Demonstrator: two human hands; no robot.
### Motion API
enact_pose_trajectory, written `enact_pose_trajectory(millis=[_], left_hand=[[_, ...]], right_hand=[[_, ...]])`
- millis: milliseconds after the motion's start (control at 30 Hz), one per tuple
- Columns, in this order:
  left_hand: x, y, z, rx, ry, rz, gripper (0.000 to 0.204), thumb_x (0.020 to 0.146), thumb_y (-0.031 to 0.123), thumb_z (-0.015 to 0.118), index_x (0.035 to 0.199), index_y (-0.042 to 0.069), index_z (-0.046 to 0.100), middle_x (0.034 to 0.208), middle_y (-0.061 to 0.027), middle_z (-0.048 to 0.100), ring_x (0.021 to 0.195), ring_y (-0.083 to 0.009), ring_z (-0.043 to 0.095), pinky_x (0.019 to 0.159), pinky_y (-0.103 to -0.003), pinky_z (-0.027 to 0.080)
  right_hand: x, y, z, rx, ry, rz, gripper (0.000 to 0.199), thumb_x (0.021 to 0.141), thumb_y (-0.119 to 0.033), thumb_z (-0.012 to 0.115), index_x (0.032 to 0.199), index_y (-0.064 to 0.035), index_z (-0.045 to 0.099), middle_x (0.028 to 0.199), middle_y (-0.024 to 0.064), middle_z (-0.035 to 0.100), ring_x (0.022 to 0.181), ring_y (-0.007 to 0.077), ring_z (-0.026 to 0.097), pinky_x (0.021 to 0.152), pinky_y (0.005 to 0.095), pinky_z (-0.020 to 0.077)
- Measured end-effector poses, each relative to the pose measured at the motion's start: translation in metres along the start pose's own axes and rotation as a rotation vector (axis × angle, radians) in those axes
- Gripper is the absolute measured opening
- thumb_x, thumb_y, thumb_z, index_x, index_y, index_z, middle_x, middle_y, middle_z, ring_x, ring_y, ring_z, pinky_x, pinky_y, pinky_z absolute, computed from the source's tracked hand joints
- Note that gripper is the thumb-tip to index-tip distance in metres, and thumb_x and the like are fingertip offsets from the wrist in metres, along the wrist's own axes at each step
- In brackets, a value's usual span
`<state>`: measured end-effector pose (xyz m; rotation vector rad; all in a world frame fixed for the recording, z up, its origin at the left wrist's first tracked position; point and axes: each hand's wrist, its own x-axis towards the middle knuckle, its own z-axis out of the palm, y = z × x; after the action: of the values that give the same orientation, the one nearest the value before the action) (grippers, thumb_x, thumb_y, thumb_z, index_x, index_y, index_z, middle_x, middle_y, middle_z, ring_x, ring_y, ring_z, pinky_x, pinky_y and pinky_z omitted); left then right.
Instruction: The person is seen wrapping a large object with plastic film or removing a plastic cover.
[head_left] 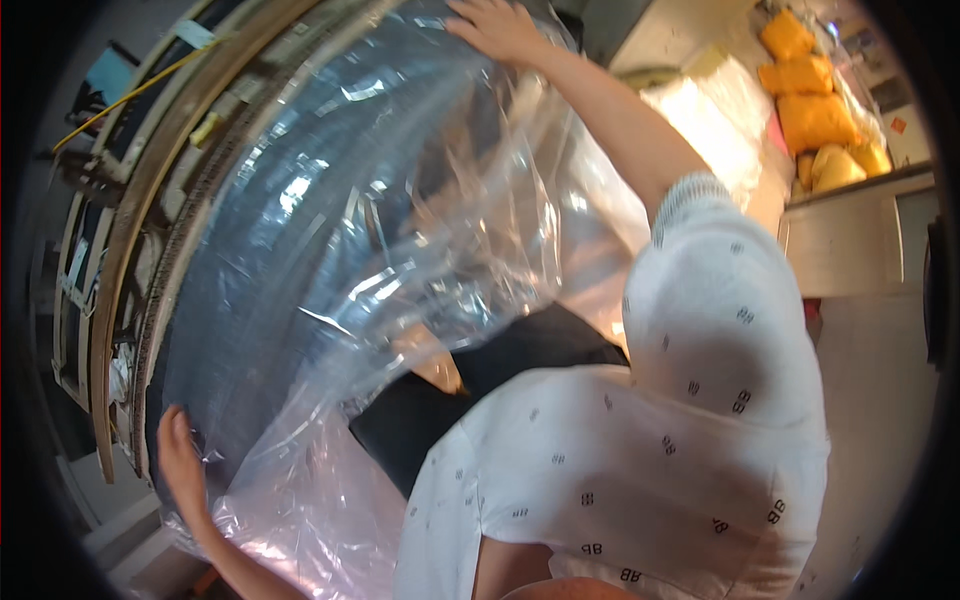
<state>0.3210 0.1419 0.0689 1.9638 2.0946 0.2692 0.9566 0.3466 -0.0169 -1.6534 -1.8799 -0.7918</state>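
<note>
A large sheet of clear plastic film [400, 235], creased and shiny, lies spread over a dark, flat surface. At the far edge my right hand [497, 30] rests on the film with its fingers apart. My left hand [183, 465] is at the near left edge of the film, fingers stretched out along it. Neither hand shows anything gripped. Toward me the film bunches into loose, pinkish folds [320, 490] beside my dark trousers [520, 350].
A curved-looking wooden rail [130, 230] and frames run along the left, with a yellow cord [140, 95] across them. Several orange packages [815, 115] are stacked at the upper right, beside a bright white heap [705, 125]. A pale cabinet [845, 240] stands at right.
</note>
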Motion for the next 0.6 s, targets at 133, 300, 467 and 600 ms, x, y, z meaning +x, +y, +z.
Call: enact_pose_trajectory(millis=[133, 300, 467, 600], left_hand=[[0.031, 0.044, 0.056, 0.310, 0.225, 0.121, 0.046, 0.093, 0.035, 0.038, 0.122, 0.000, 0.045, 0.125, -0.0227, 0.040, 0.114, -0.0373, 0.041, 0.094, -0.039, 0.034], [0.058, 0.017, 0.073, 0.212, 0.370, 0.168, 0.048, 0.093, 0.036, 0.037, 0.127, 0.002, 0.042, 0.126, -0.0233, 0.039, 0.117, -0.0373, 0.037, 0.097, -0.040, 0.030], [0.061, 0.017, 0.074, 0.210, 0.357, 0.120, 0.048, 0.094, 0.036, 0.035, 0.127, 0.002, 0.042, 0.127, -0.0209, 0.040, 0.118, -0.0344, 0.037, 0.099, -0.039, 0.029], [0.061, 0.005, 0.073, 0.244, 0.361, 0.094, 0.048, 0.094, 0.035, 0.035, 0.127, 0.002, 0.042, 0.129, -0.0186, 0.041, 0.119, -0.0327, 0.038, 0.100, -0.038, 0.029]], right_hand=[[0.004, 0.042, -0.033, 0.268, -0.399, 0.169, 0.051, 0.088, -0.043, 0.037, 0.123, -0.0072, 0.046, 0.119, 0.0215, 0.050, 0.109, 0.0337, 0.049, 0.090, 0.0419, 0.0386], [-0.097, 0.190, 0.044, 0.044, -1.067, 0.444, 0.055, 0.086, -0.048, 0.037, 0.108, -0.0027, 0.058, 0.122, 0.0177, 0.051, 0.108, 0.0298, 0.052, 0.087, 0.0387, 0.0412], [-0.244, 0.191, 0.130, 0.614, -0.812, 1.219, 0.030, 0.080, -0.033, 0.050, 0.081, -0.0083, 0.067, 0.073, 0.0068, 0.066, 0.064, 0.0198, 0.064, 0.063, 0.0344, 0.0508], [-0.298, 0.125, 0.167, 0.777, -0.610, 1.337, 0.027, 0.081, -0.027, 0.056, 0.090, -0.0025, 0.064, 0.075, 0.0087, 0.064, 0.066, 0.0178, 0.062, 0.061, 0.0297, 0.0508]])
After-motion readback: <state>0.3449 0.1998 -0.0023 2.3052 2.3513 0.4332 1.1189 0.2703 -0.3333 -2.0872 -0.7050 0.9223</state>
